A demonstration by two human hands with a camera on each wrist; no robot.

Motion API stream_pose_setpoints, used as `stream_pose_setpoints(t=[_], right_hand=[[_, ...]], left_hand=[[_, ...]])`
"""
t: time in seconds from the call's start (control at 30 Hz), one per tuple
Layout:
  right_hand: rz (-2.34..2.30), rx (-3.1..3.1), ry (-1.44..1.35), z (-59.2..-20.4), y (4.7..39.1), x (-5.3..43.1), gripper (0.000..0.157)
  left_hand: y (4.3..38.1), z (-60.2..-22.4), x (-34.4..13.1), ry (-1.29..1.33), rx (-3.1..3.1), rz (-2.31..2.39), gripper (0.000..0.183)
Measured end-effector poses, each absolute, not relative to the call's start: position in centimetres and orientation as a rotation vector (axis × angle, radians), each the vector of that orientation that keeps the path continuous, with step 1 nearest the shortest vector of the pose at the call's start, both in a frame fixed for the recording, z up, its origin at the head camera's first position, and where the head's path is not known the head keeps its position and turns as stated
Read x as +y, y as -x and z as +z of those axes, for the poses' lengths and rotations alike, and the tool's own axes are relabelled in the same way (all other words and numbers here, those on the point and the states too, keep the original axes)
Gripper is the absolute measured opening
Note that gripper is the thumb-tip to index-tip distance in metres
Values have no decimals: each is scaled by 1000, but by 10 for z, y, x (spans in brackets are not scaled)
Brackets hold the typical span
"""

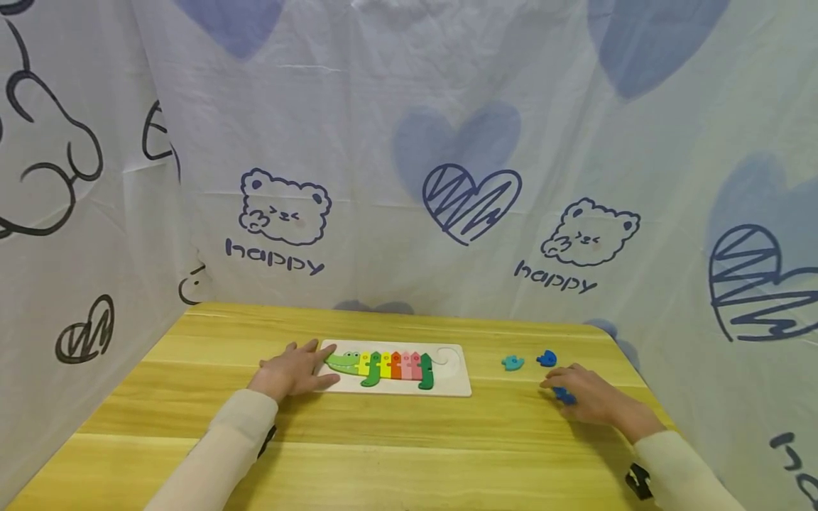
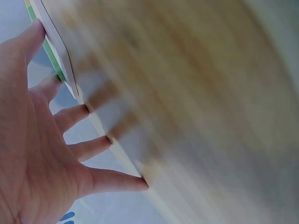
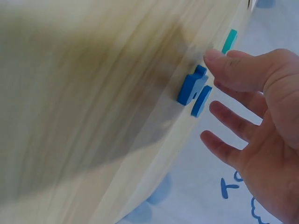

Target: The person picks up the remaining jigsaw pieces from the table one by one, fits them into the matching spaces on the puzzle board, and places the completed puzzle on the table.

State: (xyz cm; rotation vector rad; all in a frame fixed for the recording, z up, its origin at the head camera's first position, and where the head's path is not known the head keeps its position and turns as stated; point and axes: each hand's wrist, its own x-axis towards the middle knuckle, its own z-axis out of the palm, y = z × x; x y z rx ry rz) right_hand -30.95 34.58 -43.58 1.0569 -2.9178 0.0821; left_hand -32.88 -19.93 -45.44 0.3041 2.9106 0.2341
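Observation:
A white puzzle board [image 1: 455, 383] lies on the table, partly filled with a crocodile's green head [image 1: 343, 365], several colored body pieces and green legs. At its left end rests my left hand [image 1: 295, 372], fingers spread, thumb and index finger on the board's edge and the other fingertips on the wood. Off to the right, my right hand [image 1: 591, 395] hovers low over a blue puzzle piece [image 1: 564, 395] with loosely bent fingers. In the right wrist view the thumb is close to that blue piece [image 3: 190, 87], and nothing is gripped.
Beyond the right hand lie a rounded blue piece [image 1: 546, 358] and a teal piece [image 1: 513, 363]. The yellow wooden table [image 1: 383, 454] meets a printed white cloth [image 1: 383, 213] at the back, with more cloth hanging along both sides. Outlines of a curled tail mark the board's right end.

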Motion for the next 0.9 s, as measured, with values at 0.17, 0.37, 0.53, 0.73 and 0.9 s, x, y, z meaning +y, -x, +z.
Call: stream_pose_setpoints(t=[0.17, 0.37, 0.53, 0.73, 0.9], right_hand=[[83, -2940, -1022, -437, 310, 350, 44], [58, -2969, -989, -441, 310, 352, 41], [21, -2958, -997, -443, 311, 356, 39], [102, -2954, -1060, -445, 314, 360, 40], [191, -2982, -1042, -447, 315, 362, 39]], left_hand=[[328, -453, -200, -304, 2912, 228, 77], [329, -454, -200, -301, 2908, 225, 77], [330, -455, -199, -301, 2911, 229, 76], [330, -454, -199, -295, 2912, 223, 76], [330, -454, -199, -295, 2906, 225, 77]])
